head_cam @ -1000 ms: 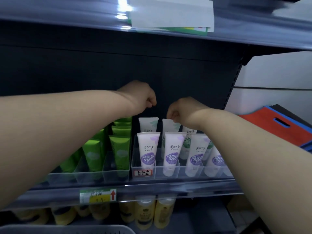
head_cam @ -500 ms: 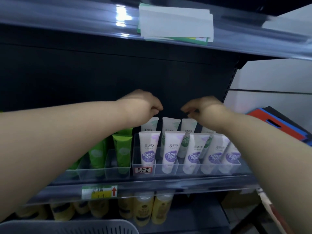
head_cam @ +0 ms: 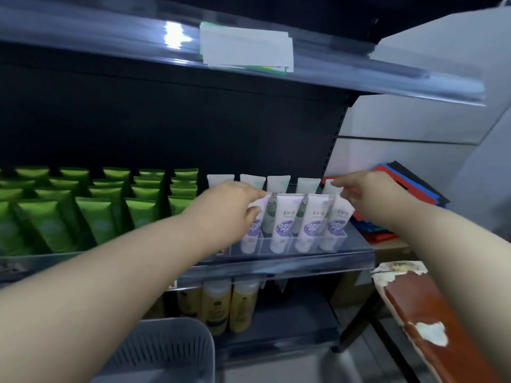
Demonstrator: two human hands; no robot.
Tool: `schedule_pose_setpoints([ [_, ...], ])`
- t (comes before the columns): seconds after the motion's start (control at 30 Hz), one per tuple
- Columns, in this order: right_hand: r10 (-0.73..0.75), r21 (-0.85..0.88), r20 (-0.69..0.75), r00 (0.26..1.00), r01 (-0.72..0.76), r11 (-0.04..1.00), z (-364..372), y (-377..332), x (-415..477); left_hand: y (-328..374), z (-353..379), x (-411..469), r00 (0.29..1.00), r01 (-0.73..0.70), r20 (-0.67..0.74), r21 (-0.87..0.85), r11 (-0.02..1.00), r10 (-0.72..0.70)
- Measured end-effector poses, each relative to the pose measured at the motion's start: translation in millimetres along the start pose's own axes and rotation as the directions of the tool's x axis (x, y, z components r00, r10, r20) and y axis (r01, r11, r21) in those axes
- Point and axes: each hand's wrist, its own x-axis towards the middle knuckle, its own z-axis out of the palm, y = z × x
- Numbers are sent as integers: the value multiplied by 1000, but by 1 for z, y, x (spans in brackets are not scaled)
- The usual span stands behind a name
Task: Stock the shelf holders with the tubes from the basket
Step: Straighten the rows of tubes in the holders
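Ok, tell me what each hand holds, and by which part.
The left hand pinches the leftmost front tube by its top edge; the right hand pinches the rightmost front tube likewise.

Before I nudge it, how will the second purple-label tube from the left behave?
Likely tips easily: the purple-label tube stands tall, cap-down, in a shallow clear holder. Probably light and squashy, being a flat-crimped plastic squeeze tube.

- A shop: dark shelf (head_cam: 304,265) with a clear label rail along its front edge.
- Paper tags (head_cam: 246,48) tucked in the rail above.
- Rows of identical green tubes (head_cam: 91,217), faced forward.
- Matching white tubes (head_cam: 284,219) standing in a clear holder (head_cam: 341,239).
- Yellow bottles (head_cam: 215,305) lined up below.
- Grey basket (head_cam: 177,349) in front.
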Motion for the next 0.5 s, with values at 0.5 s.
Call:
schedule_pose_setpoints([
  [0.5, 57, -167, 98, 994, -40, 985, 28, 45, 36, 19, 10, 18, 996, -49, -70, -49, 998, 45],
])
